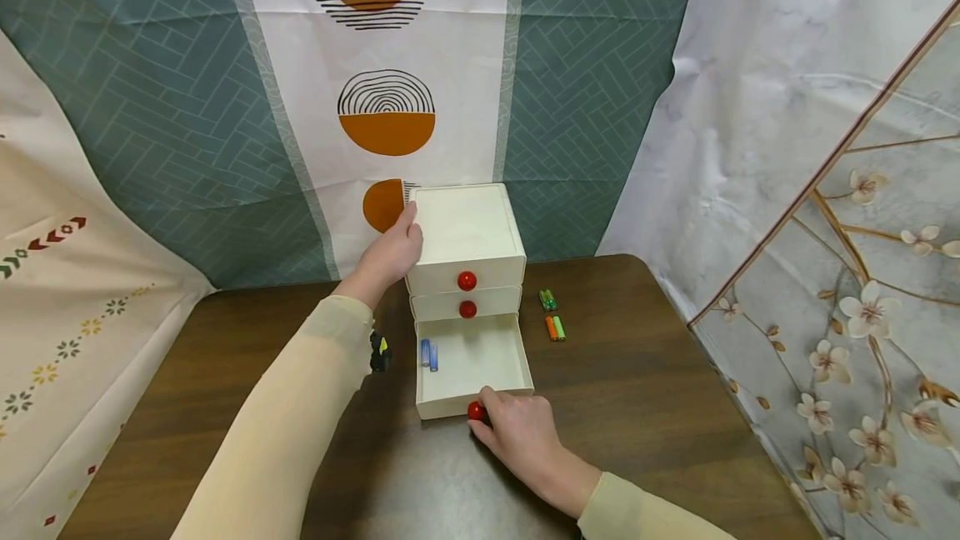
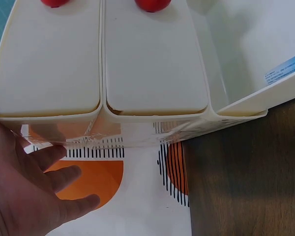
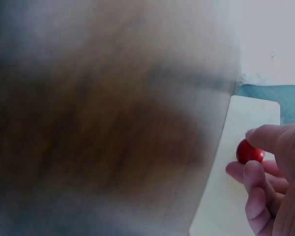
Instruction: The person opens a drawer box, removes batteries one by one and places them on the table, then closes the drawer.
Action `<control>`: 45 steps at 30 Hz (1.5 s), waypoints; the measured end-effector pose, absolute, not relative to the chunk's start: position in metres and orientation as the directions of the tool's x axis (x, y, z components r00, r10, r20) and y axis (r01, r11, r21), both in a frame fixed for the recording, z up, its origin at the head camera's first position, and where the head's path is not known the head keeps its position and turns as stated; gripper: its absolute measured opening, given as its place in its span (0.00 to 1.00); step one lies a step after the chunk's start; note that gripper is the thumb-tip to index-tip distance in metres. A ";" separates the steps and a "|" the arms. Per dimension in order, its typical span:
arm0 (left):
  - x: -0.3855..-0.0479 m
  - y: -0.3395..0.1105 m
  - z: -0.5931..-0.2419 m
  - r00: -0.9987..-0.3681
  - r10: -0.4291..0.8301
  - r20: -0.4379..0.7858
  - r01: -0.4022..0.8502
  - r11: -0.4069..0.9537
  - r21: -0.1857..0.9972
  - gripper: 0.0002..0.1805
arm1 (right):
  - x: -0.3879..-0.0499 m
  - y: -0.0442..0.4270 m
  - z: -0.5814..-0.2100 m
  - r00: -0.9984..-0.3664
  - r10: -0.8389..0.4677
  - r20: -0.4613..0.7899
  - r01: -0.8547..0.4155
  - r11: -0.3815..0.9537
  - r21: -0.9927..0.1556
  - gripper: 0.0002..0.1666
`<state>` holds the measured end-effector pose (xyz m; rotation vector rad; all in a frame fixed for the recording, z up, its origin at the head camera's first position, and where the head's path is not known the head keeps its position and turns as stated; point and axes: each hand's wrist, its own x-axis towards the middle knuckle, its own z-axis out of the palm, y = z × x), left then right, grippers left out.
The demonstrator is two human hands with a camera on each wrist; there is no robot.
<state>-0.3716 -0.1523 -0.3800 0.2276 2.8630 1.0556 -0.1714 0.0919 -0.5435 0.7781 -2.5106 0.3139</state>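
Note:
A white three-drawer cabinet stands at the back of the table, its bottom drawer pulled out. My right hand pinches the round red knob of that drawer; the right wrist view shows thumb and fingers about the knob. Against the cabinet's left side rests my left hand, its fingers fairly straight in the left wrist view, with the thumb up by the top edge. Two blue batteries lie in the drawer's left part. The upper two drawers are closed.
Right of the cabinet, two green batteries lie on the brown table, with an orange and a light green battery in front of them. A patterned cloth hangs behind; a floral cloth borders the right side.

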 end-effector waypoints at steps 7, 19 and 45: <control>-0.372 -0.153 -0.381 -0.987 0.159 -0.027 0.105 0.762 0.639 0.37 | -0.170 0.093 -0.543 -0.724 -0.471 0.504 -0.576 0.815 -0.066 0.26; -0.373 -0.153 -0.381 -0.986 0.166 -0.020 0.115 0.762 0.637 0.37 | -0.170 0.096 -0.527 -0.750 -0.486 0.448 -0.571 0.818 -0.068 0.24; -0.373 -0.153 -0.382 -0.987 0.157 -0.018 0.108 0.753 0.649 0.38 | -0.192 0.096 -0.492 -0.693 -0.470 0.547 -0.600 0.797 -0.075 0.19</control>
